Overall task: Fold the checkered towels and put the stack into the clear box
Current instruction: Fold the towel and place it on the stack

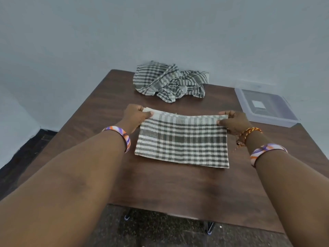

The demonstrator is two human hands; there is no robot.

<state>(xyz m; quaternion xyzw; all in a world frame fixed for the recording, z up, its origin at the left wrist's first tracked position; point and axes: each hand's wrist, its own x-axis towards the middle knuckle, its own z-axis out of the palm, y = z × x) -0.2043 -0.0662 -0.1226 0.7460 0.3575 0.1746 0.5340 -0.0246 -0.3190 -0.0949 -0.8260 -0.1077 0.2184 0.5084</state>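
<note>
One folded towel (181, 141) mid-frame, one crumpled towel heap (169, 82) at upper centre, count inside unclear; one box (267, 106) right; two hands.

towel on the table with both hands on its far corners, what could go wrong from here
1. The left hand and right hand only pinch the far corners of the folded towel; a slip on either side could leave the layers misaligned.
2. The crumpled pile lies just beyond it on the table; a fold pushed forward could snag it.
3. The clear box sits near the table's right edge, so nudging it while loading could tip it off.
</note>
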